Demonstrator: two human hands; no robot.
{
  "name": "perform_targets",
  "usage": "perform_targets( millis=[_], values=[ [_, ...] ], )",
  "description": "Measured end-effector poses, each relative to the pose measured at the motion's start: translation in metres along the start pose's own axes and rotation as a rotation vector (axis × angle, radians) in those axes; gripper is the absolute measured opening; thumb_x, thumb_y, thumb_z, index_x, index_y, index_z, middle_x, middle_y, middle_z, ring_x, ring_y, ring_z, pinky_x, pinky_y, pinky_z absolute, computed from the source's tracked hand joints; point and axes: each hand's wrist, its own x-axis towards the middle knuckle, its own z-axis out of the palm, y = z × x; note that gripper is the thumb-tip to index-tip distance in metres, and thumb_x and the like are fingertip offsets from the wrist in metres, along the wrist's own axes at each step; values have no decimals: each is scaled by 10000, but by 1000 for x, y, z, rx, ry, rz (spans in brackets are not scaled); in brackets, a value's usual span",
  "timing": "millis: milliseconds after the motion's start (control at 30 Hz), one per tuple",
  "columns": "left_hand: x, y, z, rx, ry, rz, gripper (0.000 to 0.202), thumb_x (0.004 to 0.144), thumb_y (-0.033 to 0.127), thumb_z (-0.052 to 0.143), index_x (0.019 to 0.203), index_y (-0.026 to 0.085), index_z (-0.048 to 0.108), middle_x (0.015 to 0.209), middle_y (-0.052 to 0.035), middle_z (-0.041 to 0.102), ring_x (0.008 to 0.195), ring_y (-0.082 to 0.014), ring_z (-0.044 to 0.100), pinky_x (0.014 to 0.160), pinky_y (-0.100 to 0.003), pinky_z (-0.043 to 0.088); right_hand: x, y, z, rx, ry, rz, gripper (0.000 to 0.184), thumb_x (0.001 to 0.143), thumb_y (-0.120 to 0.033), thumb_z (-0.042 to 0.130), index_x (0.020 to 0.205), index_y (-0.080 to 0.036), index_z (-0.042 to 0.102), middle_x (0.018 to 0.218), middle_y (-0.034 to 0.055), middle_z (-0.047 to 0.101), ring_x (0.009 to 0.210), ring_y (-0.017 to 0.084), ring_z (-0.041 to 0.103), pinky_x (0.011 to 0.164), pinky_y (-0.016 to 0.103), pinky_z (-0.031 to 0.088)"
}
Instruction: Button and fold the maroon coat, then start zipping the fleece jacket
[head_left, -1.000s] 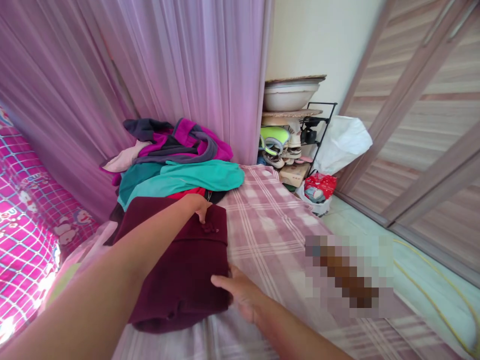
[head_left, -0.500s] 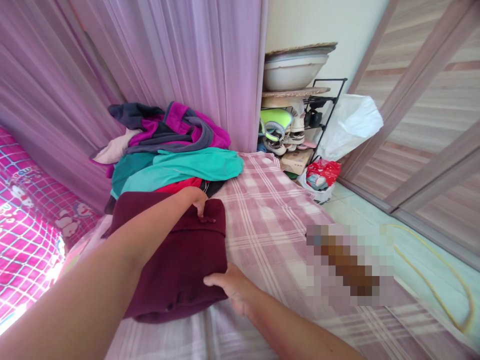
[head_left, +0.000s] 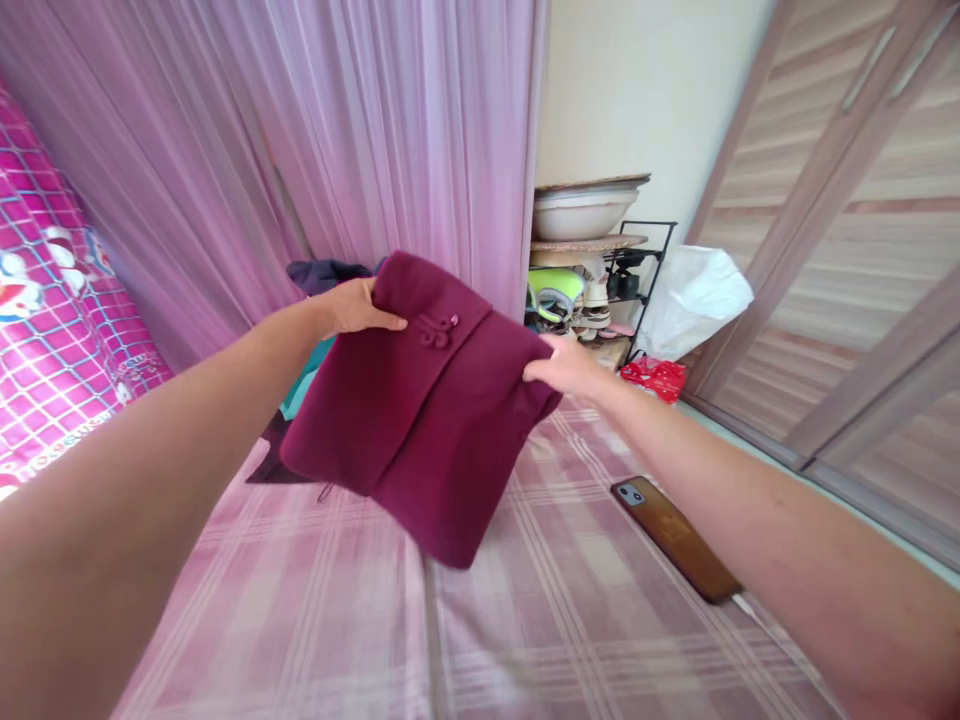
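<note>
A folded maroon garment (head_left: 442, 420) hangs tilted in the air between my two hands, over the plaid bedsheet (head_left: 585, 620). A knotted decorative fastening shows near its upper edge. My left hand (head_left: 358, 308) grips the upper left corner, thumb on the front and fingers behind the cloth. At the right edge, my right hand (head_left: 566, 368) pinches the fabric in the same way. Behind the garment, mostly hidden, lies the clothes pile; a dark navy piece (head_left: 326, 275) and a bit of teal cloth (head_left: 304, 385) peek out.
A phone (head_left: 679, 540) with a white cable lies on the sheet at right. Beyond the bed stand a black shoe rack (head_left: 656, 262) topped with basins, a white bag (head_left: 697, 300) and a red bag (head_left: 656, 378). Purple curtains (head_left: 420, 140) hang behind.
Both hands have lifted the maroon garment off the bed and turned it. It now covers most of the clothes pile. The camera view has shifted too.
</note>
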Motion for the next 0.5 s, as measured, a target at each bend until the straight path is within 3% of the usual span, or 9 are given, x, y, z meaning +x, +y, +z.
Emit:
perform_targets(
  millis=[67,133,200,267,333,433,500],
  values=[
    [-3,21,-3,-35,237,137,615,644,344,814,1198,144,638,1121,-24,727,1050,-231,668,941,-368,520,19,-34,-38,-309,165,-215,424,587,-158,667,1006,-199,710,808,-6,695,830,235,641,801,351,489],
    [-11,32,10,-37,428,257,588,665,358,798,1192,156,633,1151,-32,715,1079,-238,658,960,-378,518,22,-54,-66,-537,310,-430,479,629,-168,650,1104,-218,687,925,18,702,923,263,636,842,373,485],
    [-26,28,37,-9,568,331,508,704,390,760,1144,164,647,1129,-48,721,1064,-246,660,971,-394,516,11,-50,-81,-697,394,-622,510,673,-164,628,1179,-222,659,1040,52,687,1004,290,612,875,402,482],
    [-50,8,76,18,654,362,418,730,421,715,1065,176,665,1084,-74,729,1028,-266,670,955,-420,523,-12,-19,-83,-819,394,-762,533,718,-144,595,1246,-206,627,1101,90,663,1038,303,586,891,425,478],
    [-85,-23,125,74,544,494,384,744,383,661,1081,199,655,1094,-85,725,1053,-275,663,963,-441,512,-43,35,-75,-916,317,-827,563,741,-83,546,1293,-181,600,1093,117,649,1028,294,572,900,425,469],
    [-153,-70,198,206,197,644,256,803,225,540,1036,222,646,1196,-101,699,1097,-245,646,1012,-443,469,-97,128,-52,-1010,75,-831,581,737,17,459,1245,-203,635,1018,105,659,936,250,580,854,389,469],
    [-196,-91,231,256,-37,716,314,767,139,479,1017,251,634,1232,-62,688,1120,-216,636,1026,-417,467,-130,175,-38,-1044,-147,-792,567,743,42,424,1192,-206,664,963,90,668,864,223,585,775,352,472]
  ],
)
